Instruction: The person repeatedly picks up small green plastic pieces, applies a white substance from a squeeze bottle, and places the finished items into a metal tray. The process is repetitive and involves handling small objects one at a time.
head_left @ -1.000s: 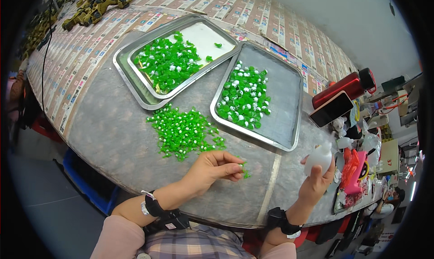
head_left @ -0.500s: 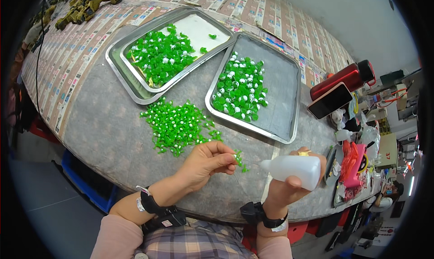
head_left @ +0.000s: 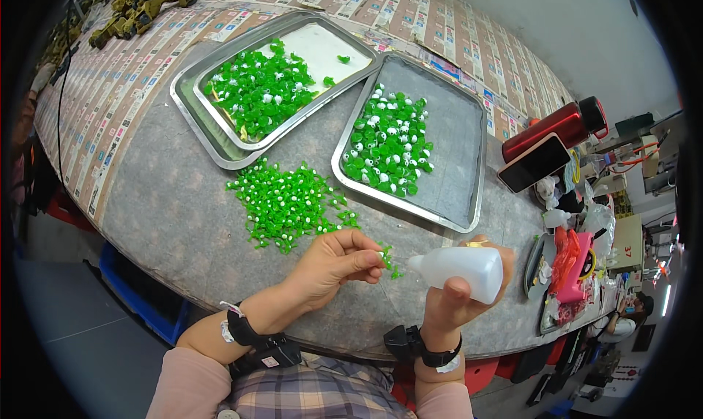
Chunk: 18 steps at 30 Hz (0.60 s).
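Presently, squeeze bottle (head_left: 469, 271): tipped sideways, right hand (head_left: 450, 308) grip wrapped round it. Green piece (head_left: 385, 255): just left of the bottle's nozzle (head_left: 419, 264), left hand (head_left: 329, 264) grip pinched on it. Risks: overhard squeezing could spill contents over the piece; a slack pinch could drop it.

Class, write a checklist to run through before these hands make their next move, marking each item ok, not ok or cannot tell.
1. Left hand pinches a small green piece: ok.
2. Right hand grips the white squeeze bottle: ok.
3. Nozzle points toward the piece, with a gap between: ok.
4. Enough contents in the bottle: cannot tell.
5. Loose green pile lies near the left hand: ok.
6. Phone and red flask stand clear of both hands: ok.
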### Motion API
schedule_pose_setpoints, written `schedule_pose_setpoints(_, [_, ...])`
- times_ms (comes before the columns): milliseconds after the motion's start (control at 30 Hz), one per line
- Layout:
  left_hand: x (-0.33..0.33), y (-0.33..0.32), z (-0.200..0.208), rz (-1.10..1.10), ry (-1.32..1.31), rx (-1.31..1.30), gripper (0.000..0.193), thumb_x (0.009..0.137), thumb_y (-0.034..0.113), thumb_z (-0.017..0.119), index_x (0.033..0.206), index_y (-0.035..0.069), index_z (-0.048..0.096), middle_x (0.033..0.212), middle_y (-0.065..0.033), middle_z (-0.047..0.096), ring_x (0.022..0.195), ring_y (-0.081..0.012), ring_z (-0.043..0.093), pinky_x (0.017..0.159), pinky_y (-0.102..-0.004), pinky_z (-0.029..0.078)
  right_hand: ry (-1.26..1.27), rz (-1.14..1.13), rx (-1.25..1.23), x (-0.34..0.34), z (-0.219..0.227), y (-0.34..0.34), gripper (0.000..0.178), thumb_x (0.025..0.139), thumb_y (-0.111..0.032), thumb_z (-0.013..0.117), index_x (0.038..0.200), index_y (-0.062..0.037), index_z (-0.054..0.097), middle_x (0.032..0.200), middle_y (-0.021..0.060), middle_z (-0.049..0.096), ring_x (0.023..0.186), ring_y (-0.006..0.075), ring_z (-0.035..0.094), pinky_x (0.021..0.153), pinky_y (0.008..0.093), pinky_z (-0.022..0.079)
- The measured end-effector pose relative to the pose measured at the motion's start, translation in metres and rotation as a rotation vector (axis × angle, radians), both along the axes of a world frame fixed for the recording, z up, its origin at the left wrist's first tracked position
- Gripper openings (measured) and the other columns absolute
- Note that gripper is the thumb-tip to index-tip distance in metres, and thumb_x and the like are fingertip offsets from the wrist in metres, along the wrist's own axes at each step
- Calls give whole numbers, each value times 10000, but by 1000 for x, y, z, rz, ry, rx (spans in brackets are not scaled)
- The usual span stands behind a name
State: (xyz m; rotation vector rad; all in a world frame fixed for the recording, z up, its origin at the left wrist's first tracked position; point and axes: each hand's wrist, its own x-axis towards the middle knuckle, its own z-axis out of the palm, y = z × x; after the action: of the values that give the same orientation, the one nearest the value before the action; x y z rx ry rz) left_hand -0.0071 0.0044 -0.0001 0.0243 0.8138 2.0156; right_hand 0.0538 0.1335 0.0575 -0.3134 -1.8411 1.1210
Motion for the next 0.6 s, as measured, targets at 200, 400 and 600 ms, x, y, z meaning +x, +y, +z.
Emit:
schedule_pose_setpoints(200, [-1, -1, 0, -14, 4, -3, 96, 779, 117, 573, 823, 34, 552, 743, -55, 592, 645, -110, 573, 614, -241, 489, 18, -88, -1, 1, -1, 2, 661, 633, -624, 560, 819, -15, 385, 745, 50, 397, 633, 130, 434, 652, 270, 387])
schedule_pose_setpoints(400, [-1, -1, 0, -26, 2, 11, 102, 784, 127, 570, 824, 34, 561, 742, -48, 592, 643, -100, 571, 611, -229, 490, 145, -21, -32, 0, -7, 7, 601, 608, -529, 660, 846, -16, 456, 739, 32, 421, 651, 156, 442, 645, 314, 374])
schedule_pose_setpoints(600, [0, 0, 0, 17, 80, 2, 97, 777, 101, 575, 834, 24, 561, 751, -49, 589, 670, -102, 566, 627, -229, 477, 192, -67, -106, 3, -8, 7, 603, 621, -545, 637, 844, -18, 448, 754, 46, 411, 636, 156, 430, 632, 331, 376])
